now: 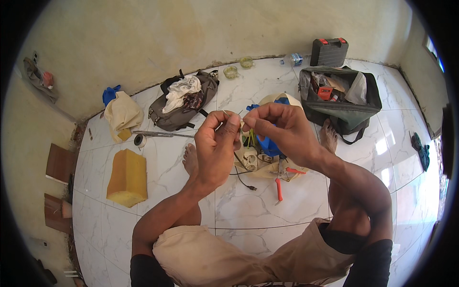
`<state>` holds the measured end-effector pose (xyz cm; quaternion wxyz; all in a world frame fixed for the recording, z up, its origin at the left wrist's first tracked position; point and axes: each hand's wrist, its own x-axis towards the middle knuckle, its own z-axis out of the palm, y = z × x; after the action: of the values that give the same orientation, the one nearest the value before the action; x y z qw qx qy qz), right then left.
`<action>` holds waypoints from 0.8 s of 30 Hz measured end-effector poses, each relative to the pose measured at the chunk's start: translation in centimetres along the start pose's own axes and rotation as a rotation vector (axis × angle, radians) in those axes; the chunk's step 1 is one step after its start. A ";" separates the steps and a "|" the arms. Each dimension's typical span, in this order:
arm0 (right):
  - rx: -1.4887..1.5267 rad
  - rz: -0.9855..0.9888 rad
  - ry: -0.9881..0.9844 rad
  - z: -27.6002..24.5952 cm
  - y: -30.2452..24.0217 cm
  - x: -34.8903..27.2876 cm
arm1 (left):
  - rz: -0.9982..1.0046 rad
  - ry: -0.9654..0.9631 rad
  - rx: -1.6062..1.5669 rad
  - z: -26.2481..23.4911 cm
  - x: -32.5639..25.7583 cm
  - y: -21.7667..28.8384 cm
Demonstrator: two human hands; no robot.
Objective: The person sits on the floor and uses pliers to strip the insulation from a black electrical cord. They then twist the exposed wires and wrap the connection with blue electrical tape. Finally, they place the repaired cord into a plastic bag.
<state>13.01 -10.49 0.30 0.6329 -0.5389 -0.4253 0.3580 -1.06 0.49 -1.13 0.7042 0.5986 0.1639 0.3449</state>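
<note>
My left hand [215, 150] is raised in front of me, thumb and forefinger pinched on a thin wire [241, 114]. From the other side my right hand [287, 129] pinches the same bit of wire, its fingertips almost meeting the left ones. The wire is too fine to follow, and part of it is hidden by the fingers. Below the hands, a white power socket [250, 158] lies on a beige cloth beside a blue bag [270, 146]. Close by are red-handled pliers [279, 189] and a dark cable with a plug [251, 187].
A yellow foam block [126, 177] and a tape roll [140, 140] lie on the left. Farther back are a grey backpack [186, 105], two glass bowls [231, 72], a plastic bottle [294, 59], a black case [329, 51] and an open tool bag [339, 107].
</note>
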 end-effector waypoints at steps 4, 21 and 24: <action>-0.035 -0.048 0.068 0.1 0.2 0.0 | 0.010 -0.011 0.042 -0.3 0.0 0.0; -0.577 -0.529 0.109 -0.1 0.6 0.7 | 0.066 0.018 0.249 0.4 0.6 0.2; -0.656 -0.583 0.101 -0.2 0.6 0.7 | 0.090 0.016 0.250 0.3 0.8 -0.5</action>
<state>13.42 -9.84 -0.23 0.5229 -0.5856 -0.6192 -0.0165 -0.17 0.85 -1.40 0.6065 0.6856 0.1845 0.3578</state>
